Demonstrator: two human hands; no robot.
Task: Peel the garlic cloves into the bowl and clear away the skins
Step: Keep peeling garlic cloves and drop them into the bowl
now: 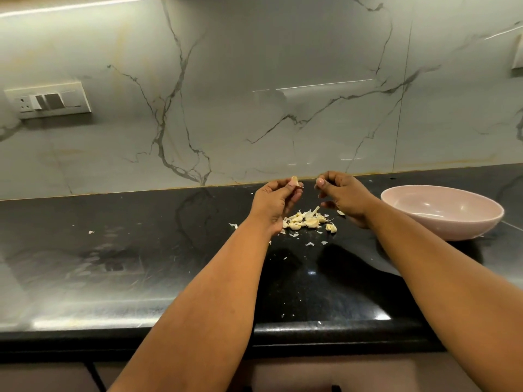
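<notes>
Left hand pinches a garlic clove; right hand curled, contents unclear; pink bowl empty.

Both arms reach forward, left grip pinching, right grip curled, apart.

a: any lettering out there? anything on the pink bowl?

b: nothing to read on it, plain all round its wall.

a: and the switch plate on the wall?

b: blank too, no words, no numbers that i can make out.

a: so no readable text anywhere.

b: none at all.
</notes>
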